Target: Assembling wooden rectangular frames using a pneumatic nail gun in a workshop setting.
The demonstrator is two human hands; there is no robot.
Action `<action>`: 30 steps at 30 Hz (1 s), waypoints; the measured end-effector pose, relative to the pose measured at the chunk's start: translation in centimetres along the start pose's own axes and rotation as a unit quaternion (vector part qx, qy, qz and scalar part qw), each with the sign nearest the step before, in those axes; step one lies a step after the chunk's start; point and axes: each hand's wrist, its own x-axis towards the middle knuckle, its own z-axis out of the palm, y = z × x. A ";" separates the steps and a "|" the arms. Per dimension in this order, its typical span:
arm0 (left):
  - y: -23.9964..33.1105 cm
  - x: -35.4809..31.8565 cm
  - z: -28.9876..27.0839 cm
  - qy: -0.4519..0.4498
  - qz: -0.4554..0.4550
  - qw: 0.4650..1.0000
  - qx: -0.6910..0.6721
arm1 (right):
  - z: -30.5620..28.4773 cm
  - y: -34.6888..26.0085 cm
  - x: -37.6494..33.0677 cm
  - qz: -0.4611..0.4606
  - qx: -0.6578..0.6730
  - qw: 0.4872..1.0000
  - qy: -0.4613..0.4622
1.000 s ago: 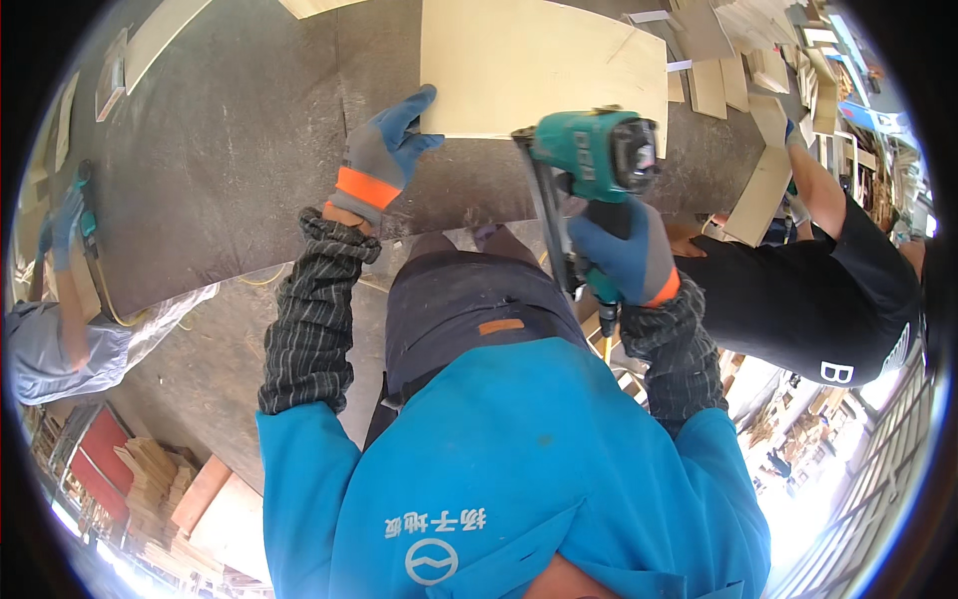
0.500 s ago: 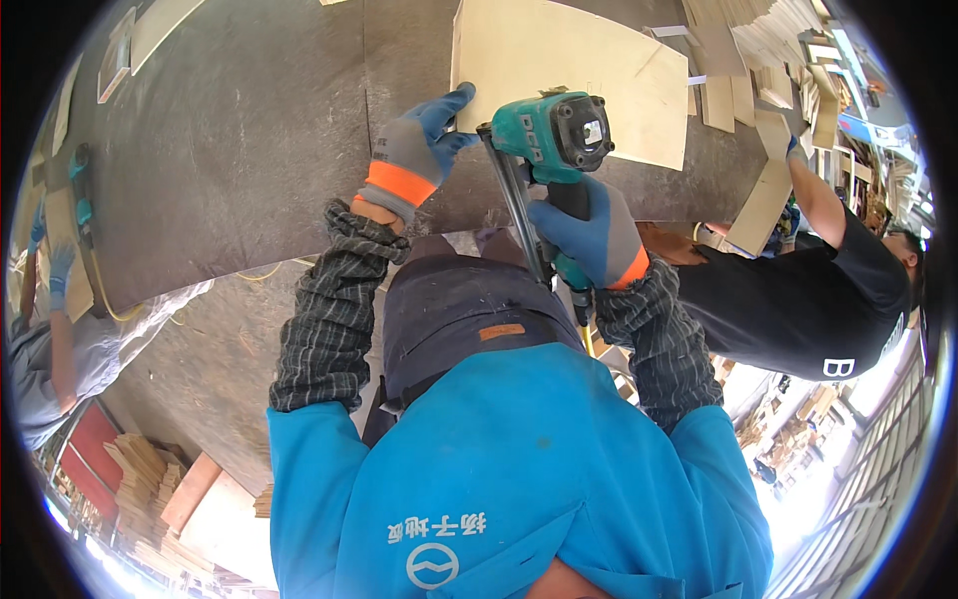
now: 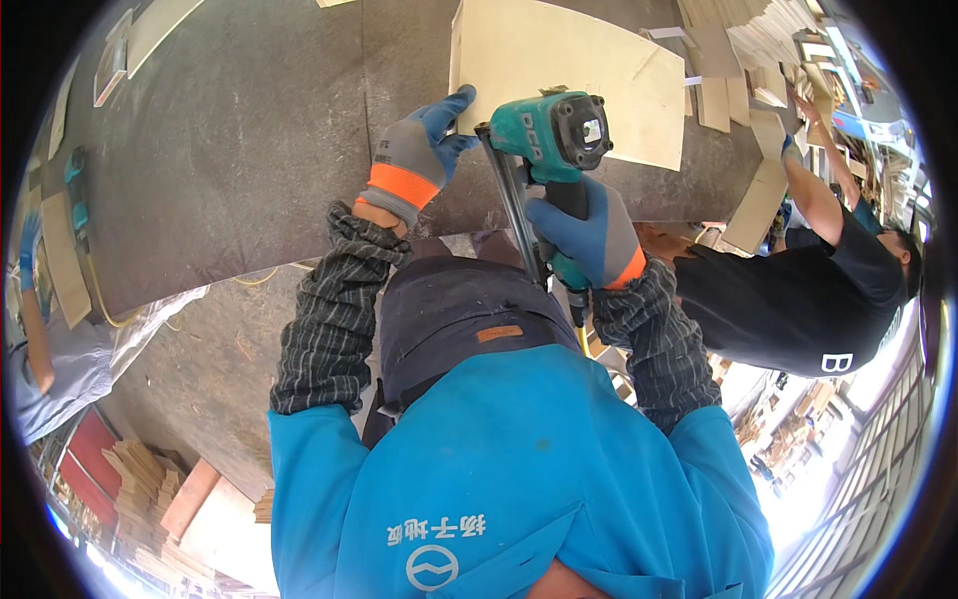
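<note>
My right hand (image 3: 591, 235), in a blue and grey glove with an orange cuff, is wrapped round the black handle of a teal and black nail gun (image 3: 544, 138). The nose of the gun meets the near left corner of a pale wooden panel (image 3: 569, 75) on the dark worktable. At that same corner, my left hand (image 3: 419, 150), gloved alike, grips the panel's left edge with its fingers and thumb. The gun's head hides part of the panel's near edge. The nail gun's long magazine slants back toward my body.
The dark worktable (image 3: 249, 130) spreads ahead and left. A second teal tool (image 3: 77, 185) lies at its left end beside a co-worker's gloved hand (image 3: 30, 240). Another co-worker in black (image 3: 788, 299) stands close on my right, near stacked wooden strips (image 3: 768, 40).
My hands, the nail gun and the panel have barely shifted. The left co-worker's arm has moved, and another person's arm now shows at the far right above the wood pieces.
</note>
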 end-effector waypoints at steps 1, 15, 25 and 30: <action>0.0 0.0 0.0 -0.011 0.023 1.000 -0.006 | 0.0 0.0 0.0 0.000 0.000 1.000 0.001; 0.9 0.1 0.0 0.006 -0.047 0.997 -0.057 | -3.0 1.9 -2.2 -0.010 0.070 0.997 0.031; 1.7 -0.1 -0.2 0.011 -0.005 0.999 -0.050 | -3.5 2.9 -1.7 -0.015 0.072 0.996 0.050; 1.7 -0.2 -0.4 0.029 0.003 0.999 -0.014 | -4.2 2.3 -2.6 -0.026 0.050 0.997 0.049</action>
